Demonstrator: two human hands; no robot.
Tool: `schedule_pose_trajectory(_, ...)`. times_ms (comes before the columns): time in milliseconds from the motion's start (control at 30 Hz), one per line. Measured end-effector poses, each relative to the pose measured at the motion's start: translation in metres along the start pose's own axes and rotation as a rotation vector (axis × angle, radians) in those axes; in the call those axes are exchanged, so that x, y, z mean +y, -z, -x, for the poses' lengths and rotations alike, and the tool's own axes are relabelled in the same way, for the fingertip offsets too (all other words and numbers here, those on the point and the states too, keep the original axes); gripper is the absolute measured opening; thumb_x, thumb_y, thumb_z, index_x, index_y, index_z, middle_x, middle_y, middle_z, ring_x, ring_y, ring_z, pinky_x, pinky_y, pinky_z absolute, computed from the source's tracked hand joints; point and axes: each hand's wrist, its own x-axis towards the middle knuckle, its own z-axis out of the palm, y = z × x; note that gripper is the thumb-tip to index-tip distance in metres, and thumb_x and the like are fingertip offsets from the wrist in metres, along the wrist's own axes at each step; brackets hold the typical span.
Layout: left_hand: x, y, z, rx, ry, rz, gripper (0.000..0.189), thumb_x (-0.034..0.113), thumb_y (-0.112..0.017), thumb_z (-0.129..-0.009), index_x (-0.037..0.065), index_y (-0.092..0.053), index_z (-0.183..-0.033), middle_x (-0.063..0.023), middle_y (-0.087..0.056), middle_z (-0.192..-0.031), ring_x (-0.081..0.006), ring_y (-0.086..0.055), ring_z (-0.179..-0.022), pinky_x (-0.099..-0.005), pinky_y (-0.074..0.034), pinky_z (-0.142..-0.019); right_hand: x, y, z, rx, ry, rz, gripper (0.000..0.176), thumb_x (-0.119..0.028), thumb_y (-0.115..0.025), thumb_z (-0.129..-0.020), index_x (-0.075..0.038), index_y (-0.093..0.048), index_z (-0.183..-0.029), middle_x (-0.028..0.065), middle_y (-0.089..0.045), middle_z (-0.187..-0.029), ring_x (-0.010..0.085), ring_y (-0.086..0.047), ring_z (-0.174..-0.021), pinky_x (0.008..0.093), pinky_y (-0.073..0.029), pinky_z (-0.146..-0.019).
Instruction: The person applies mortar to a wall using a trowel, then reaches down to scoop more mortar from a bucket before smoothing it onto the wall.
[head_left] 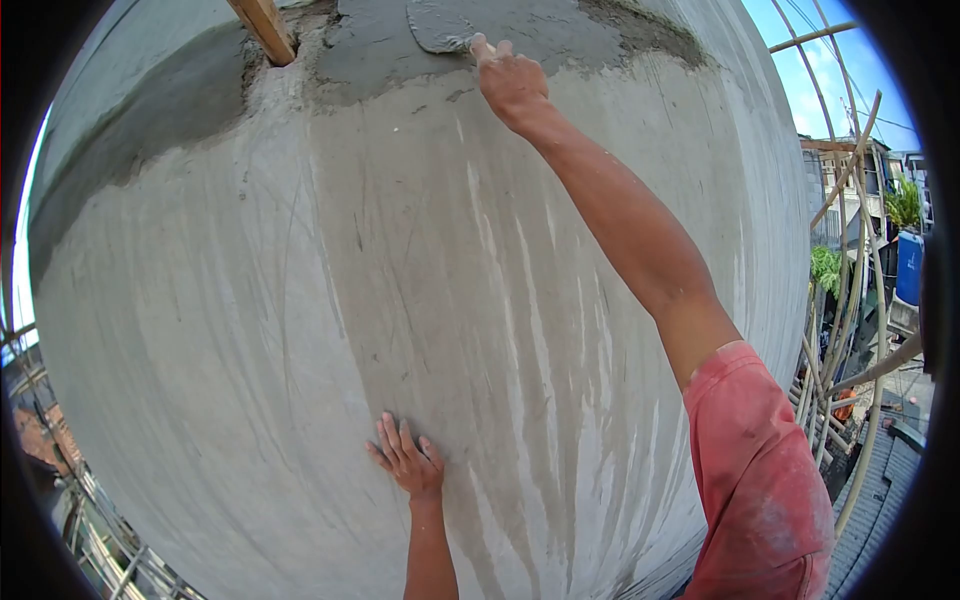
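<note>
My right hand (512,84) is raised high and wrapped round the handle of a trowel (440,27). The trowel's blade lies against wet grey mortar (370,50) along the top of the wall. Lower down, my left hand (408,457) rests flat on the dry, streaked wall (430,280), fingers spread and holding nothing. Another dark, wet patch of mortar (185,95) covers the upper left. Between the two patches a wooden beam (263,28) sticks out of the wall. The trowel's handle is mostly hidden by my fingers.
Bamboo scaffolding (855,250) stands beyond the wall's right edge, and more poles (115,550) show at the lower left. A blue barrel (909,268), green plants (826,268) and a corrugated roof (880,500) lie farther off to the right, well below.
</note>
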Motion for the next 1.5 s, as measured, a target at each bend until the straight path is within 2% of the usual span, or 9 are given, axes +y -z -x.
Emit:
schedule_pose_trajectory(300,-0.001,-0.001,0.000,0.024,0.026,0.008,0.031,0.020,-0.040,-0.092,0.003,-0.044,-0.117,-0.0170,-0.041,-0.136,-0.0319,-0.036,-0.129,-0.0548,-0.017,-0.108,0.135,-0.006,0.034,-0.155,-0.408,0.050,0.031,-0.017,-0.038,-0.091,-0.005,-0.046,-0.118,0.0234,-0.059,-0.103,0.0380,-0.063,-0.089,0.0459,-0.050,-0.075)
schedule_pose_trajectory(467,0.001,-0.003,0.000,0.036,0.024,0.008,0.031,0.020,-0.040,-0.091,0.003,-0.045,-0.118,-0.0170,-0.041,-0.136,-0.0318,-0.036,-0.129,-0.0548,-0.017,-0.108,0.086,0.003,0.053,-0.196,-0.359,-0.142,0.043,-0.030,-0.047,-0.089,-0.009,-0.042,-0.127,0.0238,-0.060,-0.101,0.0408,-0.060,-0.090,0.0496,-0.047,-0.078)
schedule_pose_trajectory(700,-0.002,0.000,0.002,0.014,0.008,0.007,0.034,0.020,-0.039,-0.092,0.002,-0.042,-0.122,-0.0175,-0.040,-0.137,-0.0328,-0.036,-0.129,-0.0534,-0.017,-0.109,-0.023,0.019,0.104,-0.169,-0.067,-0.272,0.047,-0.020,-0.047,-0.088,-0.010,-0.037,-0.133,0.0206,-0.057,-0.098,0.0395,-0.061,-0.082,0.0452,-0.050,-0.069)
schedule_pose_trajectory(933,0.000,0.001,-0.001,0.018,-0.032,0.027,0.038,0.016,-0.035,-0.093,0.001,-0.036,-0.128,-0.0173,-0.034,-0.141,-0.0334,-0.030,-0.132,-0.0517,-0.013,-0.109,0.006,0.083,0.193,-0.131,-0.179,-0.602,0.044,-0.024,-0.055,-0.088,-0.004,-0.045,-0.126,0.0188,-0.058,-0.097,0.0334,-0.060,-0.077,0.0419,-0.048,-0.067)
schedule_pose_trajectory(1000,0.000,0.000,-0.002,0.022,-0.044,0.022,0.038,0.017,-0.035,-0.094,0.001,-0.035,-0.129,-0.0169,-0.033,-0.142,-0.0329,-0.030,-0.132,-0.0514,-0.013,-0.109,0.042,0.096,0.250,-0.076,-0.269,-0.655,0.042,-0.028,-0.055,-0.090,-0.002,-0.049,-0.122,0.0162,-0.058,-0.092,0.0256,-0.059,-0.073,0.0359,-0.047,-0.063)
schedule_pose_trajectory(1067,-0.001,0.003,-0.002,0.003,-0.064,0.018,0.038,0.018,-0.035,-0.094,0.002,-0.035,-0.129,-0.0165,-0.033,-0.142,-0.0323,-0.030,-0.132,-0.0512,-0.013,-0.109,0.077,0.143,0.313,-0.454,-0.698,-0.800,0.041,-0.033,-0.052,-0.092,-0.004,-0.050,-0.120,0.0110,-0.060,-0.088,0.0236,-0.058,-0.075,0.0335,-0.046,-0.066)
schedule_pose_trajectory(1167,0.001,0.004,-0.006,0.019,-0.026,-0.040,0.040,0.024,-0.035,-0.096,0.003,-0.034,-0.130,-0.0160,-0.035,-0.141,-0.0325,-0.034,-0.130,-0.0512,-0.016,-0.109,0.120,0.204,0.438,-0.564,-1.129,-1.013,0.039,-0.035,-0.051,-0.093,-0.004,-0.052,-0.117,0.0025,-0.056,-0.079,0.0113,-0.052,-0.066,0.0261,-0.042,-0.058)
schedule_pose_trajectory(1367,0.026,-0.020,-0.008,0.158,0.041,-0.103,0.048,0.039,-0.039,-0.096,0.012,-0.032,-0.135,-0.0076,-0.037,-0.140,-0.0270,-0.038,-0.128,-0.0568,-0.019,-0.104,0.161,0.371,0.668,-0.870,-1.818,-0.631,0.053,-0.038,-0.071,-0.078,-0.001,-0.051,-0.111,0.0075,-0.058,-0.076,0.0095,-0.050,-0.055,0.0265,-0.039,-0.046)
schedule_pose_trajectory(1500,0.149,-0.042,-0.002,-0.057,-0.354,0.085,0.049,0.041,-0.041,-0.095,0.012,-0.037,-0.134,-0.0085,-0.038,-0.140,-0.0266,-0.039,-0.127,-0.0556,-0.017,-0.103,0.162,0.468,0.808,-0.990,-1.761,-0.192,0.046,-0.021,-0.072,-0.076,-0.003,-0.054,-0.113,0.0071,-0.060,-0.082,0.0146,-0.058,-0.060,0.0295,-0.046,-0.054)
